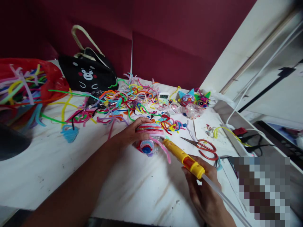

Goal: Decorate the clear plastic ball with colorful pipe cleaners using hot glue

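Observation:
My left hand (132, 134) is wrapped round a ball (151, 126) covered partly in pink, red and white pipe cleaners, with a blue-centred round eye on its near side. A loose pink pipe cleaner (164, 149) hangs off the ball toward me. In my right hand (205, 186) is a yellow hot glue gun (182, 157), a clear glue stick (224, 197) poking out of its back end. The gun's nozzle points at the ball's right side, close to the pink strip; whether it touches is unclear. Orange-handled scissors (201, 146) lie open just beyond the gun.
Loose pipe cleaners (132, 94) pile up along the back. A red bag (54, 78) of them and a black tote (87, 74) stand left. Clear balls (194, 111), two decorated balls (187, 97) and a small digital display (163, 96) sit behind. Cables and a power strip (239, 142) line the right.

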A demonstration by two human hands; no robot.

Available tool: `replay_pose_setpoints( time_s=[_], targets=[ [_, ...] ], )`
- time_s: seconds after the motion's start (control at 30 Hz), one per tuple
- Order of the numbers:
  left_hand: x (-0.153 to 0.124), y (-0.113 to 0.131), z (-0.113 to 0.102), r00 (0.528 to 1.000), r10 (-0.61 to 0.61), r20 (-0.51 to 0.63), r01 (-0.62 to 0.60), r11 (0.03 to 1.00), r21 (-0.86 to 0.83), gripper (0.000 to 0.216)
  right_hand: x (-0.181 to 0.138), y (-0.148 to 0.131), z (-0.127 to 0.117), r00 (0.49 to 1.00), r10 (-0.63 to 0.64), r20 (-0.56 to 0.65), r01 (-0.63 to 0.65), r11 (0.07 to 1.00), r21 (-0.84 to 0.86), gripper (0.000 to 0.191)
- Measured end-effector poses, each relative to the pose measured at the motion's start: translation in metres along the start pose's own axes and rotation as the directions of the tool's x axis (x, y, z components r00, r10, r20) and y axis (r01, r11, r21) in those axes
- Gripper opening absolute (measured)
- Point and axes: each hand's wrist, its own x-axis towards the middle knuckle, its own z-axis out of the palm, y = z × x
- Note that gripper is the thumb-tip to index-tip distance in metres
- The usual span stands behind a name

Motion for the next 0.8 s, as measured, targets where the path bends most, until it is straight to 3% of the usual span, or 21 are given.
replay_pose_setpoints(
  time_s=[0.27,0.43,0.8],
  targets=[
    [-0.002,0.003,0.000,1.000,-0.002,0.005,0.002,0.999,0.044,0.066,0.007,-0.017,0.003,0.997,0.082,-0.004,-0.081,0.990,0.113,0.038],
    [-0.003,0.003,-0.001,1.000,-0.017,0.015,0.017,0.999,0.048,0.065,0.014,-0.024,0.005,0.997,0.063,0.038,-0.068,0.987,0.145,0.042],
    [-0.001,0.002,-0.001,1.000,-0.006,0.014,0.005,0.999,0.049,0.066,0.003,-0.009,0.001,0.999,0.048,0.020,-0.049,0.995,0.082,0.038]
  ],
)
